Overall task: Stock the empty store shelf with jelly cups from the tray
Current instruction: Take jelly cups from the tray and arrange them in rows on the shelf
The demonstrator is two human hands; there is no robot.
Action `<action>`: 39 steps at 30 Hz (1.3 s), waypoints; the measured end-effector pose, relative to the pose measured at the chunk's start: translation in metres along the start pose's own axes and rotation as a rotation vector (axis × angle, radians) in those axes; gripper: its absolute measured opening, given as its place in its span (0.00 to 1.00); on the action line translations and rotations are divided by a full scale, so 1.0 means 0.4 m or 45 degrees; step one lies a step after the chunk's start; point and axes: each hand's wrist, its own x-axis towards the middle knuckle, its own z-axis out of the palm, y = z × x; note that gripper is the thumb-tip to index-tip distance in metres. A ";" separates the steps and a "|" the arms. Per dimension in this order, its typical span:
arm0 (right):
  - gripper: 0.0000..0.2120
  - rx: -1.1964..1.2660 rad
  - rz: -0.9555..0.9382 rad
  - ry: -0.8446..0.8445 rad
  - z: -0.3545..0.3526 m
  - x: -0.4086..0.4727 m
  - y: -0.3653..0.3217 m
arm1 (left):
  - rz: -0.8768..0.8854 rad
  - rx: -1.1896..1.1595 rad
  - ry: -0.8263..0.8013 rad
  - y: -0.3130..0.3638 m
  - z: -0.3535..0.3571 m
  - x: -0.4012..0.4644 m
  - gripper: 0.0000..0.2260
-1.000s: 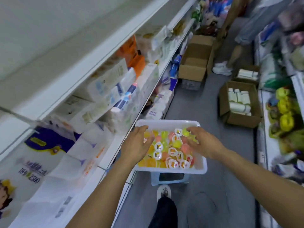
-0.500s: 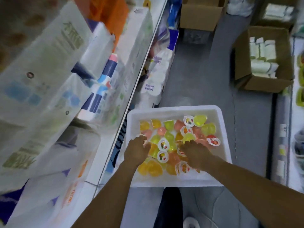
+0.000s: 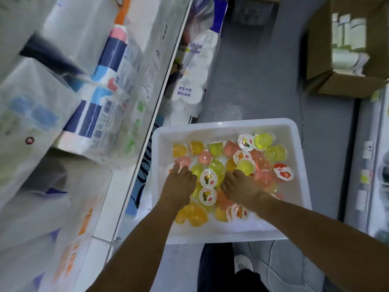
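Jelly cups (image 3: pixel 212 165), small clear plastic w/ foil lids, yellow/green/pink, piled loose in white plastic tray (image 3: pixel 299 165). Prob light, slick, squashy; lids peel-prone, so pinch sidewalls or scoop several. Left hand (image 3: pixel 179 188), right hand (image 3: pixel 240 186) both knuckles-up in pile, fingers curled under; grip unclear.

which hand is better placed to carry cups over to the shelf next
Left, probably. The left hand is down among the jelly cups on the side of the tray beside the shelf edge. The right hand would have to cross over it.
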 end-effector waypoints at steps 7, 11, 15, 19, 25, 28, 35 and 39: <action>0.25 0.479 0.315 0.114 -0.071 -0.071 0.035 | -0.426 -0.489 -0.007 0.032 -0.073 -0.096 0.29; 0.23 0.888 0.561 0.398 -0.143 -0.189 -0.005 | -0.576 -0.901 0.164 0.088 -0.147 -0.219 0.31; 0.22 1.222 0.634 0.517 -0.218 -0.279 -0.051 | -0.785 -1.554 0.395 0.134 -0.196 -0.331 0.30; 0.21 1.494 0.626 0.724 -0.326 -0.387 -0.120 | -0.926 -1.909 0.663 0.191 -0.279 -0.479 0.23; 0.16 1.576 0.394 0.948 -0.523 -0.513 -0.238 | -1.015 -1.926 0.956 0.238 -0.389 -0.754 0.24; 0.16 1.568 0.266 1.029 -0.623 -0.559 -0.293 | -1.035 -1.807 1.023 0.243 -0.436 -0.880 0.22; 0.18 1.535 -0.093 1.130 -0.880 -0.636 -0.451 | -1.180 -1.758 1.229 0.237 -0.477 -1.177 0.22; 0.14 1.519 -0.296 1.161 -1.017 -0.648 -0.582 | -1.319 -1.688 1.369 0.235 -0.464 -1.386 0.21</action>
